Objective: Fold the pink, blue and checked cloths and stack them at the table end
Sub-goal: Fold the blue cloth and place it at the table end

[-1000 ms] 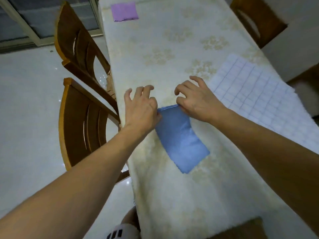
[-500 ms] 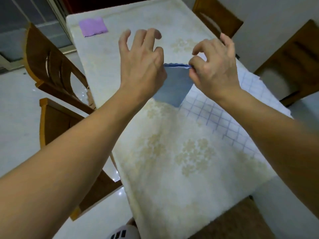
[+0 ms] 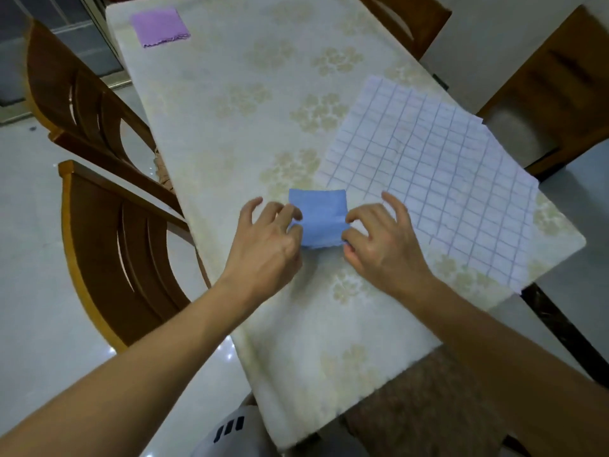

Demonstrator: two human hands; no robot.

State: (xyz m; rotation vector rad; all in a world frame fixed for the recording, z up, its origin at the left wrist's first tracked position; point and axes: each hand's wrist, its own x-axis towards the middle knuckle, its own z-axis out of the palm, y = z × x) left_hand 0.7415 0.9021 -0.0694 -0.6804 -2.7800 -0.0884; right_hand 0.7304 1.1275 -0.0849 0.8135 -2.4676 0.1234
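A: Head view: where's the blue cloth [image 3: 319,222]?

B: Folded small on the worktop [image 3: 230,127], just beside the checked cloth [image 3: 428,179]. Left hand [image 3: 268,247] and right hand [image 3: 382,245] each pinch 1 near corner.

A: Tips?

B: Square the edges, press the crease, then carry it to the pink cloth [image 3: 160,26] at the far end.

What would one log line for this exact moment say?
blue cloth: folded small, pinched by left hand and right hand | pink cloth: folded, far end | checked cloth: unfolded

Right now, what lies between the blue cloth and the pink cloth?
In the head view, only bare tablecloth lies between the blue cloth and the pink cloth.
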